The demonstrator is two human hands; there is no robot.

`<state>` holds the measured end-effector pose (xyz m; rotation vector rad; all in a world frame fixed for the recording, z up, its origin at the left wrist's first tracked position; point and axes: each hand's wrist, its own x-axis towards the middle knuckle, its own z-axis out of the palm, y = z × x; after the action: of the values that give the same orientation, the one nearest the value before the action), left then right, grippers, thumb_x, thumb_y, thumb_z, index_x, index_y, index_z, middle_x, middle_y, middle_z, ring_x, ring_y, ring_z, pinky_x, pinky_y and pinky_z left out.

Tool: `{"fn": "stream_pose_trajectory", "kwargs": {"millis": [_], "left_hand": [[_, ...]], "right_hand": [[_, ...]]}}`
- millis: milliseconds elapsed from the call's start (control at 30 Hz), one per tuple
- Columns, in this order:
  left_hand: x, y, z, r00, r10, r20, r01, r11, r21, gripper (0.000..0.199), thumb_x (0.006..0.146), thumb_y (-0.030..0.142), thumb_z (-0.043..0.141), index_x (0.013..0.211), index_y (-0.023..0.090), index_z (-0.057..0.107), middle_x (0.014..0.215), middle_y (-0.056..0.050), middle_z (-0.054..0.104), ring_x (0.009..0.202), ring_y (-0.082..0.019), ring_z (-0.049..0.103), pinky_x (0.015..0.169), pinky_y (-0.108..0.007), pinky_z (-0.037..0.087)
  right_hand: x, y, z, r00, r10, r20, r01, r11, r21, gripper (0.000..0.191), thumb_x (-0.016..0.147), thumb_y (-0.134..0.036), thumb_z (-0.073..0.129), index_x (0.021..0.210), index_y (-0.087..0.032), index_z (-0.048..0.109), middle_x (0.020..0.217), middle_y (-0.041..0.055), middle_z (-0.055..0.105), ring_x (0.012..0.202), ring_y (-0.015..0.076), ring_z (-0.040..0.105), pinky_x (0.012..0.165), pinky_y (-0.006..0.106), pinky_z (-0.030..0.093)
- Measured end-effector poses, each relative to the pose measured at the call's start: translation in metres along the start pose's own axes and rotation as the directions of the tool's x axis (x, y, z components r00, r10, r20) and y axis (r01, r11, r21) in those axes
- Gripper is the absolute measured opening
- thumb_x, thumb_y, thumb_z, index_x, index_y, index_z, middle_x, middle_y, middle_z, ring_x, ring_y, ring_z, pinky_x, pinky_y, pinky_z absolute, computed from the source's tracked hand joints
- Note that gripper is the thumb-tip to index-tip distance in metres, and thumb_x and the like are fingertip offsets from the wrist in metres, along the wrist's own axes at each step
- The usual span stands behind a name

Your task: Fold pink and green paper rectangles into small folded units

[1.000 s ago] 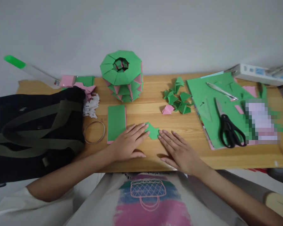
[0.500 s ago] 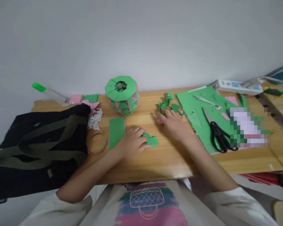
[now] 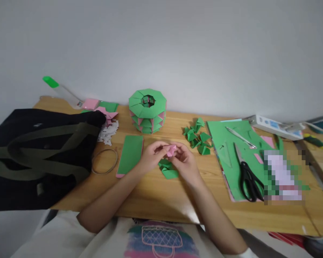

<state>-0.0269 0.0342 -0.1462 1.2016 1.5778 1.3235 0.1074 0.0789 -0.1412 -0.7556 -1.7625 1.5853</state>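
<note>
Between the fingertips of both hands is a small folded pink paper piece (image 3: 171,150). My left hand (image 3: 152,154) pinches it from the left, and my right hand (image 3: 185,162) closes on it from the right. Just under the hands, flat on the table, lie green folded paper pieces (image 3: 169,173). Left of my left hand is a stack of green and pink paper (image 3: 130,154). Beyond my right hand sits a loose pile of folded green paper pieces (image 3: 196,136). A round green and pink paper model (image 3: 148,114) stands behind the hands.
A black bag (image 3: 43,157) covers the left of the wooden table (image 3: 150,197), beside a ring (image 3: 104,162) and white paper scraps (image 3: 109,133). On the right, black-handled scissors (image 3: 247,179) and a silver pen-like tool (image 3: 239,136) lie on green sheets (image 3: 223,143). A power strip (image 3: 274,127) is behind.
Both hands have come together in the middle, now gripping the pink piece. My right hand has left the green pile, and my left hand has let go of the green piece. The view has shifted slightly.
</note>
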Motion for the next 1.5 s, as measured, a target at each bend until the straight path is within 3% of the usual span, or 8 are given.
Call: {"fn": "stream_pose_trajectory", "kwargs": {"millis": [233,433,700,900,1067,1167,1367,1500], "left_hand": [[-0.007,0.000,-0.004,1.000,0.016,-0.018,-0.016,1.000,0.019,0.017,0.083,0.025,0.056,0.096,0.017,0.063,0.092,-0.006,0.068,0.085,-0.018,0.065,0.074,-0.031,0.054],[-0.015,0.008,-0.008,0.941,0.329,0.078,-0.331,0.849,0.411,0.029,0.084,0.016,0.054,0.113,0.017,0.062,0.113,-0.012,0.063,0.111,-0.023,0.057,0.098,-0.041,0.046],[-0.014,0.009,-0.006,0.991,0.020,-0.136,-0.011,0.997,0.071,0.019,0.088,0.027,0.051,0.089,0.015,0.066,0.085,-0.005,0.072,0.079,-0.018,0.067,0.072,-0.029,0.054],[-0.012,0.010,-0.009,0.988,0.013,-0.153,-0.007,0.999,0.039,0.022,0.089,0.029,0.049,0.086,0.015,0.066,0.078,-0.003,0.072,0.071,-0.016,0.067,0.065,-0.026,0.054],[-0.016,0.011,-0.009,0.959,0.276,0.059,-0.277,0.882,0.381,0.027,0.089,0.022,0.048,0.110,0.019,0.064,0.121,-0.010,0.064,0.114,-0.024,0.057,0.098,-0.042,0.045],[-0.017,0.012,-0.006,0.929,0.243,0.280,-0.368,0.703,0.608,0.041,0.089,0.034,0.052,0.125,0.016,0.055,0.142,-0.017,0.046,0.132,-0.033,0.039,0.106,-0.052,0.035],[-0.016,0.019,-0.008,0.901,0.200,0.385,-0.411,0.677,0.610,0.065,0.087,0.053,0.051,0.137,0.014,0.042,0.151,-0.018,0.032,0.140,-0.030,0.026,0.111,-0.048,0.030],[-0.022,0.030,-0.042,0.980,0.142,0.136,-0.195,0.608,0.770,0.032,0.090,0.038,0.051,0.109,0.015,0.061,0.124,-0.015,0.057,0.117,-0.030,0.051,0.099,-0.047,0.042]], "right_hand": [[0.003,0.004,-0.002,0.987,0.160,-0.032,-0.152,0.972,0.178,0.033,0.076,-0.029,0.061,0.108,-0.025,0.053,0.080,0.0002,0.066,0.065,0.0146,0.064,0.066,0.033,0.057],[0.004,0.006,-0.004,0.977,0.188,-0.100,-0.168,0.969,0.183,0.038,0.075,-0.032,0.065,0.110,-0.025,0.053,0.077,-0.0012,0.066,0.068,0.0144,0.063,0.069,0.031,0.055],[0.001,0.000,-0.009,0.981,0.185,-0.063,-0.169,0.965,0.198,0.034,0.077,-0.034,0.067,0.109,-0.024,0.060,0.079,0.0008,0.068,0.066,0.0152,0.064,0.063,0.032,0.055],[0.001,-0.004,-0.010,0.984,0.166,-0.057,-0.153,0.970,0.187,0.031,0.077,-0.034,0.068,0.106,-0.025,0.063,0.086,0.0018,0.069,0.066,0.0143,0.063,0.057,0.029,0.055],[0.001,-0.001,-0.010,0.978,0.192,-0.076,-0.174,0.965,0.196,0.036,0.075,-0.035,0.070,0.109,-0.026,0.062,0.085,0.0013,0.069,0.071,0.0151,0.065,0.066,0.032,0.057],[0.001,0.003,-0.011,0.969,0.246,-0.031,-0.235,0.951,0.200,0.038,0.079,-0.039,0.065,0.114,-0.025,0.060,0.088,0.0026,0.070,0.076,0.0169,0.067,0.072,0.035,0.057],[-0.001,0.004,-0.025,0.947,0.026,-0.319,-0.143,0.925,-0.352,0.033,0.086,-0.037,0.054,0.112,-0.020,0.062,0.096,0.0092,0.070,0.074,0.0195,0.066,0.065,0.035,0.055],[0.003,-0.006,-0.047,0.922,-0.230,-0.313,-0.170,0.485,-0.858,0.034,0.085,-0.025,0.050,0.116,-0.015,0.061,0.086,0.0119,0.071,0.073,0.0270,0.065,0.068,0.044,0.052]]}}
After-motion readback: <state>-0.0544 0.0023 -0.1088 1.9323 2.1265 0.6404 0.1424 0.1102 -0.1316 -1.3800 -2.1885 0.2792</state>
